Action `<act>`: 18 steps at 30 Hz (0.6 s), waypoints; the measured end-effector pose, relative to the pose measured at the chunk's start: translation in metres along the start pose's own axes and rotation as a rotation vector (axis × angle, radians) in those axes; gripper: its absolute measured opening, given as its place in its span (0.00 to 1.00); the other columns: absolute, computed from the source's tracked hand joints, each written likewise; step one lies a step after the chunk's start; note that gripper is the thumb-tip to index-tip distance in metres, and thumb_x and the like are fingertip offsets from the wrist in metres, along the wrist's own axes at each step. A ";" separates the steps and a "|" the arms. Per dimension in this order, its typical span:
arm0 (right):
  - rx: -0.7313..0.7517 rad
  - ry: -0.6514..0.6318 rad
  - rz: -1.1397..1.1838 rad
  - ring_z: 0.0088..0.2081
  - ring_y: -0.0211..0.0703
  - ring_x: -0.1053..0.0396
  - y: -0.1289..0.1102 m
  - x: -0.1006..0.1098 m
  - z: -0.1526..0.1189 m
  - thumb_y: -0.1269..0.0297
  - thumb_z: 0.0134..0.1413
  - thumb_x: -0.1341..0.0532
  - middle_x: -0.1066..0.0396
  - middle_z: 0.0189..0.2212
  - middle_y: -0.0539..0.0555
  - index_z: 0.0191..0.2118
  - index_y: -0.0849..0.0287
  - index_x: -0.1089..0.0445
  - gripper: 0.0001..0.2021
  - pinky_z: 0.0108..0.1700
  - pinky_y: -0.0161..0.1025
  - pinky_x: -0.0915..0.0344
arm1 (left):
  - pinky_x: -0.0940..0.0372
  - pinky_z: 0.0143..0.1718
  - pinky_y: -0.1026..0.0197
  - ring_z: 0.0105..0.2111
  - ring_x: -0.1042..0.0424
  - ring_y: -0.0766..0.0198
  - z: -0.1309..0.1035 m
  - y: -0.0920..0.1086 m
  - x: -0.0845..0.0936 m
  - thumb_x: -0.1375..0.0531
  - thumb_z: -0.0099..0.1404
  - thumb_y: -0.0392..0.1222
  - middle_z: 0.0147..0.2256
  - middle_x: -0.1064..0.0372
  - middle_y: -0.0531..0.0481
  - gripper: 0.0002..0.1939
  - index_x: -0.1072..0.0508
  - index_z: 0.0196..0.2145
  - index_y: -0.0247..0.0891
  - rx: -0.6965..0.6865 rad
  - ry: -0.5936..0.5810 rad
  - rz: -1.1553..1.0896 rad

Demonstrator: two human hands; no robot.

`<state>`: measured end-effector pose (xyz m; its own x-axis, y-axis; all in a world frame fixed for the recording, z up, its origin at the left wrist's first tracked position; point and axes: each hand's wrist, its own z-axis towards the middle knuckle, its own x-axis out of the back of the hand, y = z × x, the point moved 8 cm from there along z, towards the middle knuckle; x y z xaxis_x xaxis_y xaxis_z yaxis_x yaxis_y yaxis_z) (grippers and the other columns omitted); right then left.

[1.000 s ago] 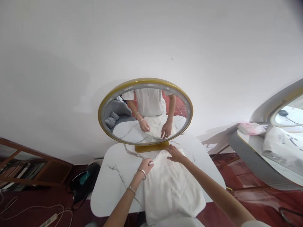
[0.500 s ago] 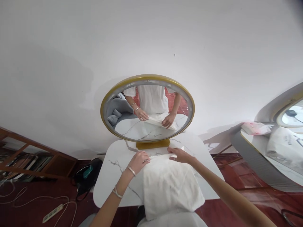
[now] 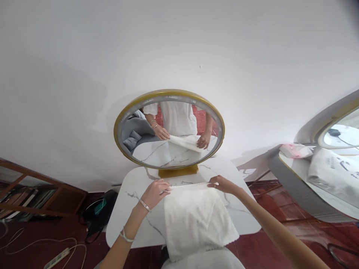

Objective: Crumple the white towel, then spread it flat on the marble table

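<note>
Well, the biggest thing here is one pale wall. Next come two desks: the white desk right in front of me, and a grey-sided desk off to the right. There are two mirrors. The gold-rimmed mirror stands at the back of my desk, and I can see only part of the other mirror.

Then there is one white cloth. It lies on my desk, in the middle, and its near end hangs down over the front. I think the step right now is to hold its far edge up and straight. The next move, I'd say, needs both hands to keep a good pinch and stay level, so the edge won't sag or twist.

I have two hands on it. My left hand pinches the far left corner, and my right hand pinches the far right corner. Smallest of all, I count two bracelets on my left arm.
</note>
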<state>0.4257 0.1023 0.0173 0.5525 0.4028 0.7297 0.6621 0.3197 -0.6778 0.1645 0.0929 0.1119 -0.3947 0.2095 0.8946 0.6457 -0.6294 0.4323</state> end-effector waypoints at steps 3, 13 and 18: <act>-0.040 0.051 0.082 0.31 0.42 0.30 0.003 0.029 -0.009 0.44 0.56 0.46 0.25 0.29 0.54 0.30 0.57 0.26 0.22 0.36 0.37 0.37 | 0.33 0.37 0.60 0.35 0.27 0.62 -0.004 -0.006 0.014 0.40 0.63 0.43 0.33 0.25 0.51 0.11 0.27 0.24 0.39 0.052 0.060 -0.049; -0.207 0.026 -0.004 0.23 0.38 0.39 -0.009 0.087 -0.026 0.48 0.49 0.41 0.35 0.16 0.48 0.19 0.57 0.30 0.19 0.26 0.35 0.44 | 0.31 0.36 0.63 0.33 0.25 0.63 -0.001 -0.009 0.046 0.41 0.62 0.49 0.33 0.24 0.51 0.12 0.22 0.27 0.43 0.169 0.171 -0.187; -0.235 0.153 0.094 0.32 0.46 0.29 -0.020 0.101 -0.030 0.48 0.44 0.38 0.24 0.27 0.53 0.25 0.56 0.24 0.16 0.34 0.37 0.34 | 0.31 0.35 0.63 0.32 0.25 0.63 -0.009 -0.012 0.053 0.40 0.60 0.48 0.32 0.24 0.51 0.11 0.22 0.26 0.42 0.230 0.193 -0.239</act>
<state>0.4831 0.1110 0.1071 0.6748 0.2816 0.6822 0.6940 0.0723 -0.7163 0.1299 0.1047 0.1531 -0.6534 0.1713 0.7373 0.6418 -0.3910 0.6597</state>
